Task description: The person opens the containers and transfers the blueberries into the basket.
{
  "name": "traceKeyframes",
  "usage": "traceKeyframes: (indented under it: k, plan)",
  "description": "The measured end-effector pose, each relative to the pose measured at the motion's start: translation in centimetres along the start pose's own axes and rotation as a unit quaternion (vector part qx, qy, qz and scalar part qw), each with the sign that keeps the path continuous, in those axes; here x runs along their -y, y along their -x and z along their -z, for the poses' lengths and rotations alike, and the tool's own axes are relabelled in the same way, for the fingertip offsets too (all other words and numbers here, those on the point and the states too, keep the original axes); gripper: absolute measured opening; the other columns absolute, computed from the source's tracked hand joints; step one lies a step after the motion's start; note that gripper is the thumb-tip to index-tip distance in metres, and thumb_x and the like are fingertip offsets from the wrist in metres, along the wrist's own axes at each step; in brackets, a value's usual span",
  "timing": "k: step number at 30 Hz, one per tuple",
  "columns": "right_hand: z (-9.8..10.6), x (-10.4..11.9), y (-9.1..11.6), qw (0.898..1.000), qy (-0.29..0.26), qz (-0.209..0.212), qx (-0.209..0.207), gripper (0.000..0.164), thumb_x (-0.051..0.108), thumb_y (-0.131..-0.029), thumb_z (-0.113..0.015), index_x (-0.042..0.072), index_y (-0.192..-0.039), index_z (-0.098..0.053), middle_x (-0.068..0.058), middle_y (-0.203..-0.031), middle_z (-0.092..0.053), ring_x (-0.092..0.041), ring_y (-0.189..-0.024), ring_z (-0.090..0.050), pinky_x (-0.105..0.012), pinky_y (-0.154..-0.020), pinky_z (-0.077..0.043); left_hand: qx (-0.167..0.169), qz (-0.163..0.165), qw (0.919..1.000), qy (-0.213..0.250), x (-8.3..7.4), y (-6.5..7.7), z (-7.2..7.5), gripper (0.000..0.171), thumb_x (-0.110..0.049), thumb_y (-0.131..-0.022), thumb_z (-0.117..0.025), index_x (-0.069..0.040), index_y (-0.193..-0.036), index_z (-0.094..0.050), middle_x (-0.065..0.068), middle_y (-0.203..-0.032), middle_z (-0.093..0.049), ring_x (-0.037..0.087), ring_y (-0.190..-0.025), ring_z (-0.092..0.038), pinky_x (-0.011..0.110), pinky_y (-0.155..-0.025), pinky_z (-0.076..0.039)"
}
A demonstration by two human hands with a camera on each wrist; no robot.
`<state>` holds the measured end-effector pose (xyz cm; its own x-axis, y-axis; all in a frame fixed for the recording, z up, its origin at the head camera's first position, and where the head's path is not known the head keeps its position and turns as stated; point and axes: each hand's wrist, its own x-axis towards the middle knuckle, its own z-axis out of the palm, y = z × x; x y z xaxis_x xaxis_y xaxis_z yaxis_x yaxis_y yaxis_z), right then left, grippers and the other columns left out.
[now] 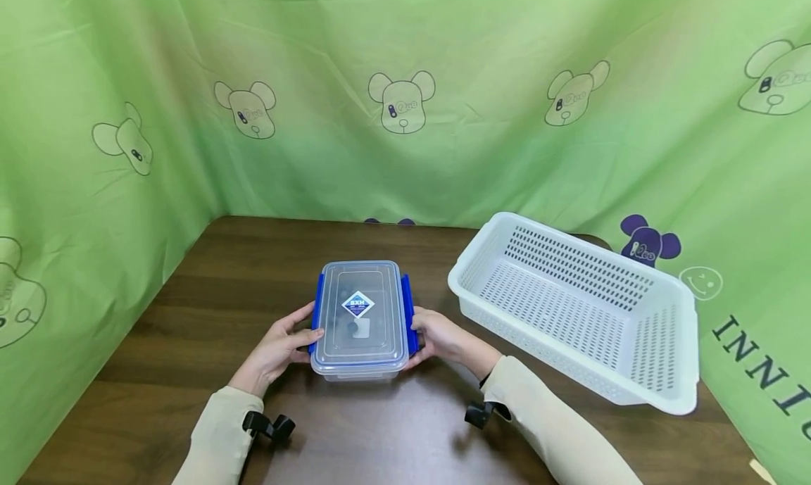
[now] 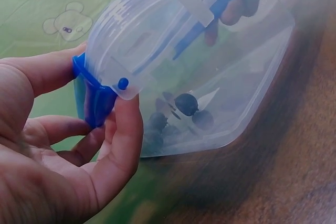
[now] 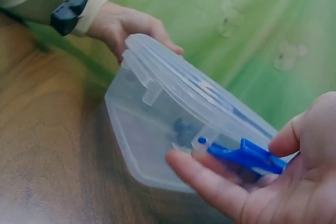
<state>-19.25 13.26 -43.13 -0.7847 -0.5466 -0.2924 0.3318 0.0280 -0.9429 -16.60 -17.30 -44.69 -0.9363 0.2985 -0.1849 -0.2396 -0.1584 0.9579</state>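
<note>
A clear plastic food storage box [image 1: 380, 341] with its lid on lies on the table, a diamond-shaped label [image 1: 358, 304] on top. My left hand [image 1: 279, 348] grips its left side, thumb at the blue latch [image 2: 98, 100] and fingers curled below. On the other side my right hand [image 1: 440, 337] holds the right blue latch [image 3: 247, 156] between thumb and fingers. Both latches stick out from the sides. Through the wall in the left wrist view show several dark round berries [image 2: 186, 104], like blueberries, at the bottom.
At the right stands a white perforated plastic basket [image 1: 687, 344], set at an angle. The dark wooden table [image 1: 253, 260] meets a green printed curtain [image 1: 329, 161] at the back and sides. Each wrist wears a black camera mount [image 1: 269, 426].
</note>
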Motion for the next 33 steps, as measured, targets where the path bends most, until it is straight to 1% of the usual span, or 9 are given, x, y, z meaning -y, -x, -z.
traceKeyframes:
  k: [3, 7, 11, 14, 18, 22, 27, 30, 33]
  plan:
    - [0.8, -0.4, 0.3, 0.999, -0.031, 0.004, 0.019, 0.057, 0.000, -0.087, -0.030, -0.011, -0.143, -0.027, -0.018, -0.107, -0.064, -0.032, -0.091, -0.066, -0.059, -0.078, -0.055, 0.002, 0.002, 1.0000, 0.006, 0.0, -0.1, 0.0, 0.073, -0.001, -0.095, -0.061, 0.003, -0.156, -0.021, 0.020, -0.138, -0.045, 0.019, -0.080, -0.071, 0.039, -0.070, -0.059]
    - [1.8, -0.8, 0.5, 0.998, -0.052, -0.007, 0.044, 0.058, 0.000, -0.093, -0.029, -0.008, -0.149, -0.020, -0.015, -0.113, -0.062, -0.033, -0.091, -0.066, -0.058, -0.083, -0.053, -0.002, 0.007, 0.9999, 0.011, 0.1, -0.3, -0.1, 0.071, -0.001, -0.096, -0.059, 0.002, -0.156, -0.021, 0.024, -0.151, -0.028, 0.019, -0.081, -0.071, 0.039, -0.071, -0.059]
    - [2.4, -1.2, 0.4, 0.996, -0.058, -0.024, 0.056, 0.059, 0.002, -0.096, -0.031, -0.007, -0.152, -0.014, -0.013, -0.108, -0.061, -0.029, -0.084, -0.067, -0.055, -0.084, -0.054, -0.009, 0.012, 0.9997, 0.018, 0.1, -0.3, -0.1, 0.070, 0.000, -0.096, -0.057, 0.001, -0.156, -0.022, 0.024, -0.153, -0.025, 0.019, -0.083, -0.071, 0.040, -0.072, -0.059]
    - [2.6, -1.4, 0.5, 0.998, -0.047, -0.025, 0.042, 0.062, 0.006, -0.097, -0.035, -0.007, -0.153, -0.010, -0.013, -0.105, -0.060, -0.025, -0.080, -0.067, -0.052, -0.083, -0.055, -0.008, 0.015, 0.9997, 0.020, 0.1, -0.3, -0.1, 0.069, -0.001, -0.095, -0.054, 0.001, -0.156, -0.021, 0.024, -0.155, -0.024, 0.017, -0.084, -0.070, 0.039, -0.073, -0.059]
    - [2.3, -1.4, 0.6, 1.000, -0.004, -0.002, -0.016, 0.063, 0.009, -0.097, -0.042, -0.009, -0.151, -0.015, -0.013, -0.104, -0.058, -0.020, -0.082, -0.064, -0.040, -0.074, -0.058, -0.003, 0.017, 0.9998, 0.010, 0.0, -0.1, -0.1, 0.069, -0.003, -0.095, -0.052, 0.001, -0.156, -0.020, 0.024, -0.157, -0.021, 0.014, -0.085, -0.068, 0.035, -0.073, -0.058]
    - [1.1, -0.8, 0.8, 0.997, 0.026, 0.032, -0.059, 0.067, 0.013, -0.096, -0.050, -0.007, -0.152, -0.019, -0.014, -0.108, -0.054, -0.016, -0.080, -0.059, -0.030, -0.065, -0.054, -0.006, 0.014, 0.9999, 0.003, -0.2, 0.0, 0.1, 0.069, -0.002, -0.095, -0.052, 0.003, -0.156, -0.021, 0.025, -0.157, -0.022, 0.012, -0.083, -0.067, 0.032, -0.073, -0.056]
    - [-0.2, -0.4, 0.7, 0.998, 0.029, 0.045, -0.044, 0.084, 0.015, -0.094, -0.063, -0.001, -0.155, -0.009, -0.015, -0.107, -0.054, -0.016, -0.069, -0.061, -0.029, -0.059, -0.054, -0.003, 0.006, 1.0000, 0.003, -0.2, -0.1, 0.2, 0.069, -0.001, -0.095, -0.053, 0.004, -0.155, -0.021, 0.026, -0.153, -0.025, 0.013, -0.081, -0.068, 0.033, -0.072, -0.057]
    - [-0.2, -0.7, 0.4, 0.998, 0.029, 0.043, -0.029, 0.089, 0.011, -0.093, -0.068, -0.001, -0.156, -0.006, -0.014, -0.102, -0.057, -0.017, -0.068, -0.063, -0.031, -0.059, -0.056, 0.014, -0.001, 0.9999, 0.003, -0.1, -0.2, 0.4, 0.070, 0.000, -0.095, -0.056, 0.004, -0.155, -0.021, 0.026, -0.151, -0.025, 0.016, -0.083, -0.069, 0.035, -0.072, -0.058]
    - [0.2, -1.0, 0.2, 0.999, 0.018, 0.041, -0.011, 0.090, 0.006, -0.093, -0.068, 0.000, -0.156, -0.005, -0.013, -0.097, -0.058, -0.017, -0.069, -0.064, -0.033, -0.060, -0.057, 0.028, -0.005, 0.9996, 0.007, -0.1, -0.3, 0.7, 0.073, 0.003, -0.093, -0.058, 0.004, -0.156, -0.020, 0.027, -0.150, -0.024, 0.018, -0.082, -0.070, 0.037, -0.069, -0.059]
